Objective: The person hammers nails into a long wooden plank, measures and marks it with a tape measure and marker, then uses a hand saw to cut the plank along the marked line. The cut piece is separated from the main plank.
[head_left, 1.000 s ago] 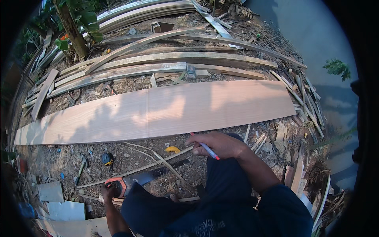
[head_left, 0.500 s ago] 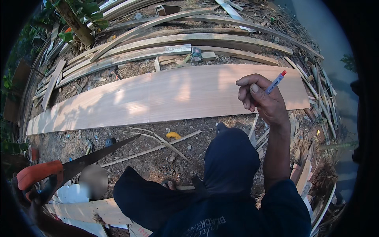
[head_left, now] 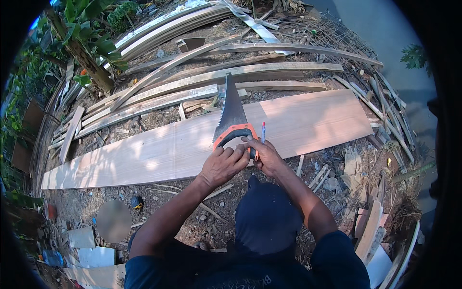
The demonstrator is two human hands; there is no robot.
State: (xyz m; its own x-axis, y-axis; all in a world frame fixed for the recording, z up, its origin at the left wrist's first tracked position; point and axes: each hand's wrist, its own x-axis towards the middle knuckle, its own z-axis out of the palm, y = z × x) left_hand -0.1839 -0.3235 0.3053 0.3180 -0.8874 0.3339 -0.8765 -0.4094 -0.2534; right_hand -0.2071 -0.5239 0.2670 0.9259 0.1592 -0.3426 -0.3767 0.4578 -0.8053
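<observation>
A hand saw with a dark blade and an orange-and-black handle points up and away from me above a long pale board lying crosswise. My right hand grips the right end of the handle, with a red-capped pen upright among its fingers. My left hand has its curled fingers on the handle's lower left part, close beside the right thumb. Both forearms reach in from below, either side of my dark-clothed knee.
Behind the board lie stacked timber lengths and a banana plant. Loose sticks line the right, beside grey water. A tape measure lies on the littered dirt, with offcuts at the lower left.
The saw has come from low left to the centre, its blade now pointing away from me. My left hand rose with it; my right hand came leftward onto the handle, still holding the pen.
</observation>
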